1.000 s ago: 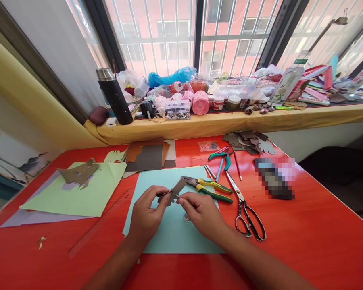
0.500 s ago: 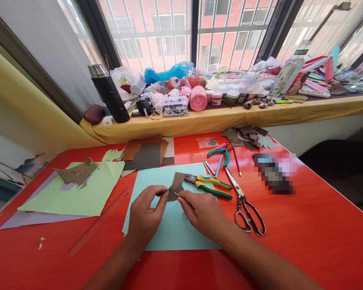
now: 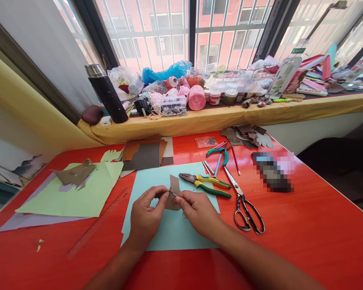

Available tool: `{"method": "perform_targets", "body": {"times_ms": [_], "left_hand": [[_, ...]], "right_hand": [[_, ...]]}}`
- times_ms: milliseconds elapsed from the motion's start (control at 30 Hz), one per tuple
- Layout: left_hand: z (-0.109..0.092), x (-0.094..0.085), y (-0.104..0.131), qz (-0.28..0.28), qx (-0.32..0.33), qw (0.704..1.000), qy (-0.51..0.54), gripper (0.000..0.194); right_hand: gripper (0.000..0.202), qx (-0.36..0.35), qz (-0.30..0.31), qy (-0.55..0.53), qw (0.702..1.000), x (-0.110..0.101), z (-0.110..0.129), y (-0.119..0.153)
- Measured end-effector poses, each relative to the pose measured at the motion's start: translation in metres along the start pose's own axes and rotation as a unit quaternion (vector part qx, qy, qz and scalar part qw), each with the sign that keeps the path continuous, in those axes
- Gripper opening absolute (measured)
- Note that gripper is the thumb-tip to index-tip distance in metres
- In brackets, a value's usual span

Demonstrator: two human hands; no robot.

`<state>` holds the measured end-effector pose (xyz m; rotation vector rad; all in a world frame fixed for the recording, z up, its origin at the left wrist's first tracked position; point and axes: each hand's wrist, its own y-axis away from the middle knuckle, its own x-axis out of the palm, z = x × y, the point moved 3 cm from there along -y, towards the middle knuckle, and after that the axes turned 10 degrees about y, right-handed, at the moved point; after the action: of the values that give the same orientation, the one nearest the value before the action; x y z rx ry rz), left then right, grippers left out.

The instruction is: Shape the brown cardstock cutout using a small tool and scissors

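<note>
As my left hand [image 3: 147,211] and right hand [image 3: 200,213] pinch the thin rod [image 3: 173,193], fingers closed on it, by the brown piece [image 3: 174,184] over the teal sheet [image 3: 175,233], this fine work seems to call for steady pinches.

The left hand [image 3: 145,211] and the right hand [image 3: 201,211] are covering parts of a thin rod [image 3: 172,193] and a brown piece [image 3: 174,184], while the right hand is also hiding most of a small round thing [image 3: 184,215] on the blue sheet [image 3: 175,237]. Coarse pixel blocks are masking a dark object [image 3: 272,175] on the right of the red table [image 3: 302,241], whose near side is running out of view with the 2 forearms [image 3: 254,251]. In the far clear bag [image 3: 201,142], the bits [image 3: 212,141] are appearing too small to identify.
</note>
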<state>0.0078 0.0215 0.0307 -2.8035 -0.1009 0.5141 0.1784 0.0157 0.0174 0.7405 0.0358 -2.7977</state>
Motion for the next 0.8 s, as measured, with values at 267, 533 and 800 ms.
{"method": "perform_targets", "body": {"times_ms": [267,533,800], "left_hand": [[-0.012,0.002,0.004,0.011,0.137,0.99,-0.045,0.009],[-0.004,0.006,-0.003,0.016,0.19,0.971,-0.141,0.01],[-0.003,0.006,-0.007,-0.002,0.021,0.996,-0.086,0.006]], "right_hand": [[0.039,0.122,0.117,-0.324,0.931,0.007,0.006,-0.003],[0.031,0.023,0.026,-0.033,0.999,0.0,0.001,-0.005],[0.033,-0.072,-0.037,0.224,0.971,-0.004,0.01,-0.006]]}}
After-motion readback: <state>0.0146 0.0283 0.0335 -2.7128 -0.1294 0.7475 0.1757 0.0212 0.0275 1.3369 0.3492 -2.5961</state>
